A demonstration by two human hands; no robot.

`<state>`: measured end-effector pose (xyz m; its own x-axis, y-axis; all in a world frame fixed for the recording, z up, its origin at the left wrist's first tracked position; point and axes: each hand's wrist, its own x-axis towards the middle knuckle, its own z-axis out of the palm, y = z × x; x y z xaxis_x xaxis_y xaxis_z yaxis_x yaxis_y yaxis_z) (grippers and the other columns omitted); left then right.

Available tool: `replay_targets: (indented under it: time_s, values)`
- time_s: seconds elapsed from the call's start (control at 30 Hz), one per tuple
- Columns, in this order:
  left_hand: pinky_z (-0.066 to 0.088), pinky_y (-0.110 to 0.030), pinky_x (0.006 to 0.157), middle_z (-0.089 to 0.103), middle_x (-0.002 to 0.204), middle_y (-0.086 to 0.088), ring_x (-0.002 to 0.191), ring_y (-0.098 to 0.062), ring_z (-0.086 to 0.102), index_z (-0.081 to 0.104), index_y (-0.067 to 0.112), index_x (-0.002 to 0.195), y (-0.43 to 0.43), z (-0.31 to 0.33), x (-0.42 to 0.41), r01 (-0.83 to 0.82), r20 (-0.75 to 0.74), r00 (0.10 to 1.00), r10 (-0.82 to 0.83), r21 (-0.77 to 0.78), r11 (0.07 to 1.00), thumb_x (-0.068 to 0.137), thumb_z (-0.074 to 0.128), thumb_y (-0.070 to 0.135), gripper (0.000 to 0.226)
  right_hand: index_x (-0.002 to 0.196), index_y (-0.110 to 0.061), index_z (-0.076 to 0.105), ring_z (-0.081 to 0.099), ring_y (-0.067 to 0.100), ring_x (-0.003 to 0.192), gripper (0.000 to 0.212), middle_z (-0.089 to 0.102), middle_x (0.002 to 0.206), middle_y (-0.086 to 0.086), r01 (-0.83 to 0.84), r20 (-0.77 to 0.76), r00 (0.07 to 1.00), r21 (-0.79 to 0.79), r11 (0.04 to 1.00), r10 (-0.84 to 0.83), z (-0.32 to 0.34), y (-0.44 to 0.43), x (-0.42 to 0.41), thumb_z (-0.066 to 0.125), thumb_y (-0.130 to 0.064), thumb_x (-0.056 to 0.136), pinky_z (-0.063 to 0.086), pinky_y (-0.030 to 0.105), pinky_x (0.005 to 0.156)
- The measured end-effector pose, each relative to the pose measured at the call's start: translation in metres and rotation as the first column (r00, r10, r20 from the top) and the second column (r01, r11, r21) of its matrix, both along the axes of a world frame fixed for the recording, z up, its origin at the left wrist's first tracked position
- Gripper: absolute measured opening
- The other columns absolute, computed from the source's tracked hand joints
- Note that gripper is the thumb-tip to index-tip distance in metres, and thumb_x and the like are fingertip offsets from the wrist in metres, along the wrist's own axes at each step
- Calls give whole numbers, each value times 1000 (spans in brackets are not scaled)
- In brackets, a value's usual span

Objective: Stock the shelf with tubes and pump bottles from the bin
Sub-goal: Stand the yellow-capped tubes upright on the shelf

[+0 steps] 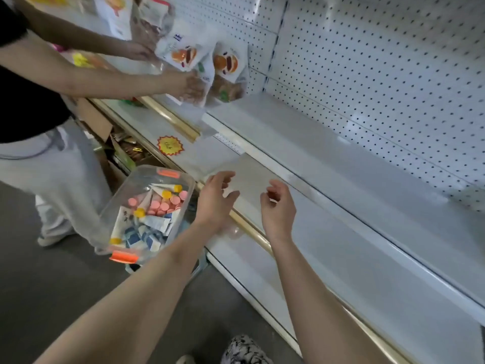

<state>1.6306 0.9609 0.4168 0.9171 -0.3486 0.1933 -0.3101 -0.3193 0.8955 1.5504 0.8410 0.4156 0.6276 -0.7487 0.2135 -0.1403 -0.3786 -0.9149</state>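
Left hand (pixel 215 204), right hand (pixel 278 209) hover above shelf (pixel 341 232); bin (pixel 116 206), person (pixel 31 106) leftward.

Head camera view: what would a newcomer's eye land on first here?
Probably the clear bin at lower left, crammed with pink-capped bottles and yellow-capped tubes. Next, the left hand and right hand, both empty, hovering over the white shelf near its front edge. At upper left, another person handles snack bags.

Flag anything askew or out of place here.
The clear bin looks tilted beside the shelf, its tubes and pink-capped bottles jumbled. A starburst price sticker lies flat on the shelf surface.
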Motion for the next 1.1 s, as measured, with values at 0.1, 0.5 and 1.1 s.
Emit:
replay_targets:
  time_s: [0.1,0.5,1.1]
  values:
    - [50,-29,88,61,109,1,99,-14,59,58,22,122,30,-14,19,-83,-46,995,83,5,997,83,69,10,41,118,-21,61,63,9,95,30,66,105,-3,-105,-50,993,-6,994,104,-13,24,29,60,-9,91,44,5,78]
    - [45,-24,87,65,117,-1,107,-16,61,62,16,122,132,-87,111,-329,-196,908,369,211,920,88,64,11,34,112,-22,66,63,5,94,22,67,102,-11,-420,-252,869,83,904,427,-78,91,156,63,-13,92,47,8,76]
    - [48,-35,89,57,133,-8,108,-27,60,56,23,133,153,-202,228,-234,-276,856,437,547,804,93,59,15,41,115,-15,68,60,5,99,22,70,114,0,-550,-476,687,153,821,549,-190,90,289,64,-15,93,52,30,88]
